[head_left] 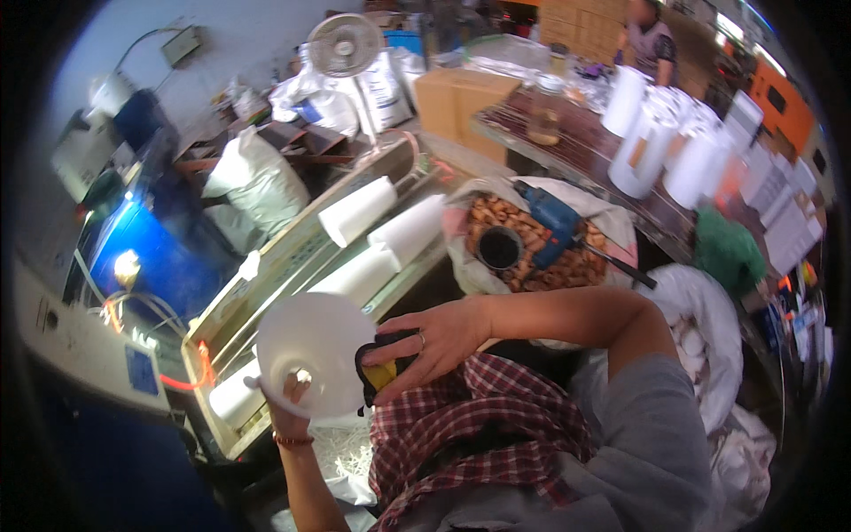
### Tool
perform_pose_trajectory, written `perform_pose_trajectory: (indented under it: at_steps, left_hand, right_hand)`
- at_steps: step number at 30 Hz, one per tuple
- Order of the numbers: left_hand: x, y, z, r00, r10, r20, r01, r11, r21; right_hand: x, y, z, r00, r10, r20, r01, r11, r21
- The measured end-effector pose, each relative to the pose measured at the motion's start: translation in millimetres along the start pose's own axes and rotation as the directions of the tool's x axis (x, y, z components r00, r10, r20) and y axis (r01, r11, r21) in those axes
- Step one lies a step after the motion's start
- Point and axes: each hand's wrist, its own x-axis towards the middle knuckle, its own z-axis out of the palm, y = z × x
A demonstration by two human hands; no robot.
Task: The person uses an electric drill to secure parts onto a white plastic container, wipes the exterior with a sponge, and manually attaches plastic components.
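Note:
A white, wide-mouthed plastic tube (315, 332) is tilted so that I look into its open end. My left hand (290, 406) is closed on its lower left side, with some fingers behind or inside it. At the tube's right rim, my right hand (434, 346) grips a small black-and-yellow object (381, 374); its exact kind is unclear because my fingers cover part of it. Beyond my hands, several similar white tubes (359, 211) lie in a long wooden trough (292, 235).
A sack of brownish pieces (492, 211) holds a blue power drill (548, 222) and a dark cup (499, 248). Upright white rolls (638, 160) stand on a dark table (567, 164), with a person (651, 44) behind. A fan (344, 44) and blue drum (151, 248) stand left.

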Motion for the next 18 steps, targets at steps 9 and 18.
perform_pose_trajectory:
  at_steps: [9,18]
  left_hand:
    - [-44.2,-76.5,58.9,0.956,-0.222,-0.190,0.187,0.965,-0.184]
    - [-66.8,-83.3,51.1,0.905,-0.224,-0.362,0.365,0.847,0.388]
  right_hand:
    - [-63.4,-90.8,-27.9,0.750,0.650,-0.125,-0.652,0.758,0.025]
    - [-221.6,-175.7,-97.1,-0.034,0.954,0.298,-0.949,0.063,-0.310]
